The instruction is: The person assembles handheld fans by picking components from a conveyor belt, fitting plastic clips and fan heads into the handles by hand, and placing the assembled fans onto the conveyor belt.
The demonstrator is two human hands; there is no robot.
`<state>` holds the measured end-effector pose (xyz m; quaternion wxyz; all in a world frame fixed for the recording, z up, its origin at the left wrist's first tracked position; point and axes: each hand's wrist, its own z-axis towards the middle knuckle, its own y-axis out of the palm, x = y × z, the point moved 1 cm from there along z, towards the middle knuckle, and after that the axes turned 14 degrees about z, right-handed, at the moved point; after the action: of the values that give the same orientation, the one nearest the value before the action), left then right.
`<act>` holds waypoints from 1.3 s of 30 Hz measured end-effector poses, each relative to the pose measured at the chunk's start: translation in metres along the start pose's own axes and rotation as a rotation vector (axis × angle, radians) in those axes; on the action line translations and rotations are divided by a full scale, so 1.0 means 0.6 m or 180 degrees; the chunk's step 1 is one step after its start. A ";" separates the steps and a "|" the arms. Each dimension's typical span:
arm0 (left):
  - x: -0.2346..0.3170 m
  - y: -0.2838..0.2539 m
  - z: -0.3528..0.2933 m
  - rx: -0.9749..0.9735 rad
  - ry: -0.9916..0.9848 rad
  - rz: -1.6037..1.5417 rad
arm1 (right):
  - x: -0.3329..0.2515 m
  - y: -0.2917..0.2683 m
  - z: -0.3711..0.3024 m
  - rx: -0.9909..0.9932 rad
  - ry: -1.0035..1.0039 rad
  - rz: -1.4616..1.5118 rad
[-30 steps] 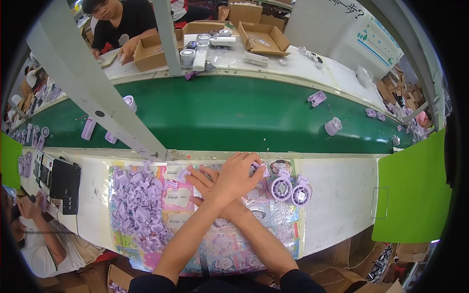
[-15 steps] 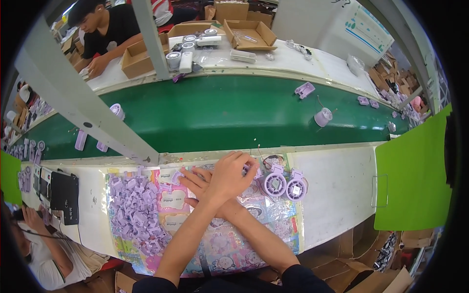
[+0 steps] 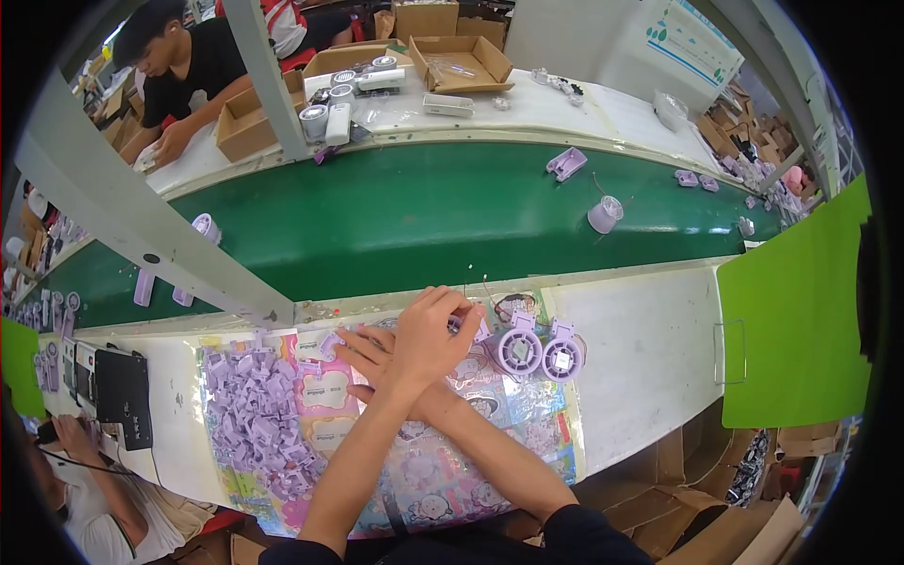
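My forearms cross over a colourful cartoon-printed mat (image 3: 527, 414) on the white bench. My left hand (image 3: 428, 334) lies on top, to the right, with its fingertips curled on a small purple plastic part (image 3: 478, 330). Under it, my right hand (image 3: 363, 350) reaches left, fingers spread flat on the mat next to a loose purple piece (image 3: 329, 343). Two round purple fan-like housings (image 3: 520, 350) (image 3: 561, 359) sit just right of my left hand. A heap of small purple parts (image 3: 254, 414) covers the mat's left side.
A green conveyor belt (image 3: 424, 226) runs past the bench, carrying purple parts (image 3: 565, 162) (image 3: 603, 215). Beyond it are cardboard boxes (image 3: 461, 61) and a person in black (image 3: 179, 75). A grey post (image 3: 141, 226) slants across. A green panel (image 3: 791, 320) stands right; a black device (image 3: 122, 395) lies left.
The view has tilted slightly. My crossed hands stay at the same spot on the mat, the left fingers working at the small purple part.
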<state>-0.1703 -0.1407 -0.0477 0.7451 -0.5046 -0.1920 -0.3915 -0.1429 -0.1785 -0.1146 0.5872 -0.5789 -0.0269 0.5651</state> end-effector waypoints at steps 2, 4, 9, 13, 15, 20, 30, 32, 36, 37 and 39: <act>0.001 -0.004 -0.001 0.0096 -0.0021 -0.0029 | -0.001 0.001 0.001 0.0013 0.0006 0.0049; 0.001 -0.005 -0.001 0.0159 -0.0031 -0.0078 | 0.000 0.002 0.002 0.0008 0.0019 0.0121; -0.001 -0.004 0.002 0.0244 -0.0035 -0.0126 | 0.003 0.003 0.000 -0.0021 0.0083 0.0126; 0.001 -0.004 0.002 0.0316 0.0100 -0.0040 | -0.003 -0.002 0.005 -0.0112 0.0121 0.0095; 0.000 -0.004 0.002 0.0290 0.0152 0.0031 | -0.005 -0.005 0.005 -0.0106 0.0116 0.0085; 0.000 -0.003 0.002 0.0227 0.0073 -0.0196 | 0.000 -0.001 0.000 -0.0078 0.0101 0.0067; -0.006 -0.006 0.000 0.0046 0.0227 -0.0096 | -0.002 0.006 0.005 -0.0038 0.0071 0.0213; 0.003 -0.001 0.004 -0.0049 0.0331 -0.0143 | -0.001 -0.003 0.000 -0.0030 0.0124 0.0171; -0.003 -0.006 0.000 -0.0058 0.0291 -0.0099 | -0.003 0.005 0.003 -0.0021 0.0067 0.0170; -0.006 -0.009 -0.002 -0.0061 0.0279 -0.0062 | -0.004 0.009 0.005 -0.0009 0.0037 0.0176; 0.008 0.003 0.006 -0.0087 0.0332 -0.0156 | 0.001 -0.008 -0.004 -0.0005 0.0127 0.0090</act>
<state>-0.1657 -0.1387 -0.0440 0.7374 -0.4888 -0.1598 -0.4380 -0.1379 -0.1784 -0.1124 0.5791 -0.5908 -0.0074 0.5617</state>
